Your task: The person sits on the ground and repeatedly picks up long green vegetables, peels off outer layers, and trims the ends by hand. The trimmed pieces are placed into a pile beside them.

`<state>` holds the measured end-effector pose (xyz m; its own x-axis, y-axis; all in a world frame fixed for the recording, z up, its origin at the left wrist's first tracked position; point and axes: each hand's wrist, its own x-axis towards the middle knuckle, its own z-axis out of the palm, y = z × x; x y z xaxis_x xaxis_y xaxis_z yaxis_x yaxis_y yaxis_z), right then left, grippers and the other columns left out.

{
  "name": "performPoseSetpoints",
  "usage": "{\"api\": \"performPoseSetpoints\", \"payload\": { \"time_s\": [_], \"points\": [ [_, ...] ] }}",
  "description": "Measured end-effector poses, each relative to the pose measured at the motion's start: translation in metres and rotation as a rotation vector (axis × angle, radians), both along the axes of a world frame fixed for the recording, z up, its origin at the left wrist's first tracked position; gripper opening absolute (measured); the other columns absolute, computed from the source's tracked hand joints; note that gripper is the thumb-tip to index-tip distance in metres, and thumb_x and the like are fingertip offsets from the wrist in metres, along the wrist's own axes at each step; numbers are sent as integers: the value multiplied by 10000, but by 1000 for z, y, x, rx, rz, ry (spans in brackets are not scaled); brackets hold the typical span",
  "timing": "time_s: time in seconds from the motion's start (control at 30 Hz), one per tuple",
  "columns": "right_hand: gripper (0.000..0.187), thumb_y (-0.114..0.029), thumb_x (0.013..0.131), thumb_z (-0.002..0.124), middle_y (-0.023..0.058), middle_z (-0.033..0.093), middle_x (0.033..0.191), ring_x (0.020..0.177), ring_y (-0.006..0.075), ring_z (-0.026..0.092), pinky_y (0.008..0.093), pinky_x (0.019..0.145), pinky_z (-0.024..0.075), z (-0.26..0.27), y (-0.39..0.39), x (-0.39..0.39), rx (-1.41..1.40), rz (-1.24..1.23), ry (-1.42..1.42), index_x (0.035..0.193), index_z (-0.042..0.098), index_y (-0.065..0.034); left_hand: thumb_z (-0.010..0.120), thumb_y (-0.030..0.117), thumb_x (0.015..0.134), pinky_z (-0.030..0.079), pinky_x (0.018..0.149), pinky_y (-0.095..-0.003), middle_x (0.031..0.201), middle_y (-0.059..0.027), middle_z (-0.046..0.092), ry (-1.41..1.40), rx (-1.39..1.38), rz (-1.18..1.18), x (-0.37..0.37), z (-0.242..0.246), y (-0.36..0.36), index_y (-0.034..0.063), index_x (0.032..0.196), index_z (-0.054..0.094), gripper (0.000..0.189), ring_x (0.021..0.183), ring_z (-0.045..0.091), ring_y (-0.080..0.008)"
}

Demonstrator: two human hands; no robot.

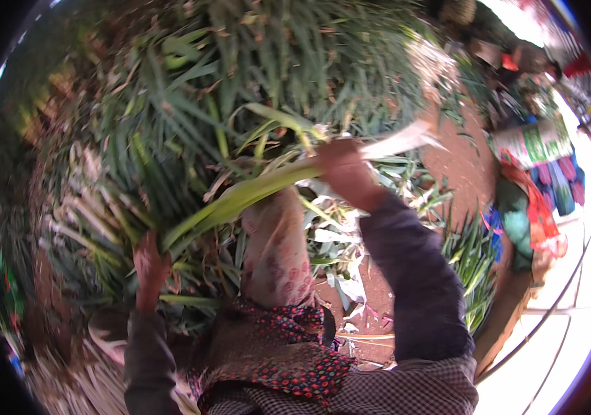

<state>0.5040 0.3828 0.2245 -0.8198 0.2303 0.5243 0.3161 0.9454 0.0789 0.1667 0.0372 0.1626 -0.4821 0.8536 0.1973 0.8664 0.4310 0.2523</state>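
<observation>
A long green onion stalk (254, 191) stretches in a curve across the front of my knee. My right hand (348, 172), blurred, is closed around it close to its pale end (402, 142), which juts out to the right and looks frayed. At the left, my left hand (150, 267) is closed on the dark leaf end. Beside that hand lie more green onions with white stems (85, 212). Under my right forearm there is a litter of stripped leaves and pale peelings (337, 236).
Green onions (285, 62) are heaped thickly ahead. Reddish soil (456, 150) shows at the right. Further right are a printed sack (534, 140), red cloth (537, 218) and a dark cable (568, 288) over pale tiles. Pale stalks (88, 386) lie at lower left.
</observation>
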Motion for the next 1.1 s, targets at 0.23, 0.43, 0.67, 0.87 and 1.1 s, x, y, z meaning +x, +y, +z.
{"api": "performPoseSetpoints", "payload": {
  "time_s": [0.23,0.43,0.67,0.87,1.1],
  "points": [
    [406,-172,845,635,216,564,1113,1051,383,525,461,914,409,-34,53,359,-480,-875,-276,1194,549,16,659,147,800,512,630,-439,851,-146,660,-468,100,436,-88,-102,-79,44,1107,600,329,691,625,-271],
    [388,-158,849,621,211,565,1103,1049,376,526,454,926,408,-87,31,452,-695,-1205,-639,1182,546,28,638,171,886,416,588,-558,775,-167,594,-940,261,965,-104,-141,-140,13,913,608,164,667,577,-332],
    [369,-141,853,605,206,567,1092,1047,368,527,445,940,407,-73,46,228,-741,-468,-475,1167,544,42,636,145,769,510,703,-451,821,-170,684,-793,260,969,-134,-156,-101,33,859,704,159,764,657,-339],
    [362,-8,831,596,179,611,1092,1007,299,590,393,907,477,-3,-29,-153,-859,140,-268,1190,554,20,584,87,757,518,740,-439,844,-187,683,-555,359,808,-177,-183,-63,42,869,707,173,825,662,-345],
    [330,-236,881,642,153,641,996,933,248,601,416,779,498,-38,-159,-272,-763,628,-788,1104,577,-1,597,110,790,506,730,-485,887,-254,643,-407,159,688,-215,-248,20,-10,1030,607,269,832,624,-430]
  ]
}}
